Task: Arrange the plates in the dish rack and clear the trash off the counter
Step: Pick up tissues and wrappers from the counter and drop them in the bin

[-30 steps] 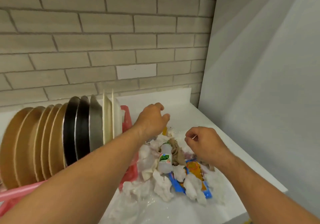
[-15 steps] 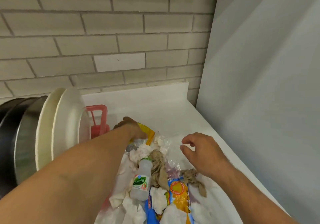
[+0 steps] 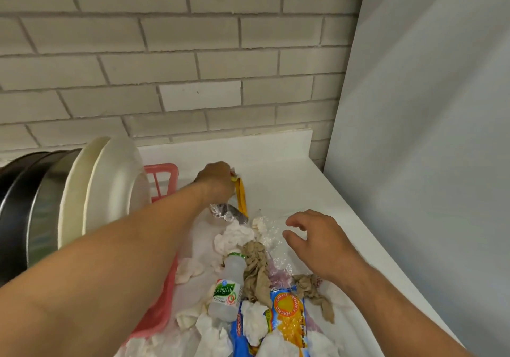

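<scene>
The trash (image 3: 265, 282) lay heaped on the white counter (image 3: 289, 174), just right of the pink dish rack (image 3: 161, 180). At the pile's far end the left hand (image 3: 216, 182) gripped a yellow wrapper (image 3: 242, 200) by its upper end, fingers curled round it. The wrapper's long axis ran from the hand down toward the person, its free end pointing at a crinkled silvery wrapper (image 3: 226, 213). The right hand (image 3: 317, 242) hovered over a sheet of clear plastic (image 3: 271, 235) with its fingers apart and loosely bent, holding nothing. A small plastic bottle (image 3: 227, 287) lay on its side among white tissues (image 3: 234, 236). Its green-capped neck pointed away toward the brick wall (image 3: 193, 66) and its base toward the person, so its length ran near to far with a slight lean right. Crumpled brown paper (image 3: 256, 268) touched the bottle's right side, and a blue and orange snack bag (image 3: 287, 312) lay nearer. White plates (image 3: 116, 191) and metal plates (image 3: 41, 204) stood on edge in the rack.
</scene>
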Action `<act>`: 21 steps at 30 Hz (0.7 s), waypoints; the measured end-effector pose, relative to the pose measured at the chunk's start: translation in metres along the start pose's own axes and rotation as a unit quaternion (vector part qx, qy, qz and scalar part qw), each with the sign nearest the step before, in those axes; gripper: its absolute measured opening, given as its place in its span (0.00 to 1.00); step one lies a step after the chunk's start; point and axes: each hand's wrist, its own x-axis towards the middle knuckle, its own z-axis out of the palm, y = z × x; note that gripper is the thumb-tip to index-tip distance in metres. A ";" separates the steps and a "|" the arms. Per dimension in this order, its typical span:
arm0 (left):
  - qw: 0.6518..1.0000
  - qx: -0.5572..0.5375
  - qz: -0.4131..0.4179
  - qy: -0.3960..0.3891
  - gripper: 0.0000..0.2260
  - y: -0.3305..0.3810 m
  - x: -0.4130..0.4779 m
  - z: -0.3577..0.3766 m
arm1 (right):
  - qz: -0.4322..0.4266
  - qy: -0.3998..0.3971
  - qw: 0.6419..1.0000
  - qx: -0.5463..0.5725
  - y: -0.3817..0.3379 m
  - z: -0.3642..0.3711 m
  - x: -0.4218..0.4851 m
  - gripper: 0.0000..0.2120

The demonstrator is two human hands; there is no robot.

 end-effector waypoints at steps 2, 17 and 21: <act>0.999 0.028 0.044 -0.003 0.09 0.003 -0.009 -0.011 | -0.015 -0.005 1.000 0.005 -0.008 0.004 0.005 0.14; 0.978 0.021 0.130 0.160 0.07 -0.016 -0.039 -0.004 | 0.024 -0.194 0.970 -0.145 0.003 0.016 0.064 0.24; 0.986 -0.011 0.107 0.125 0.18 -0.012 -0.041 -0.002 | 0.030 -0.166 0.974 -0.151 0.016 0.013 0.057 0.24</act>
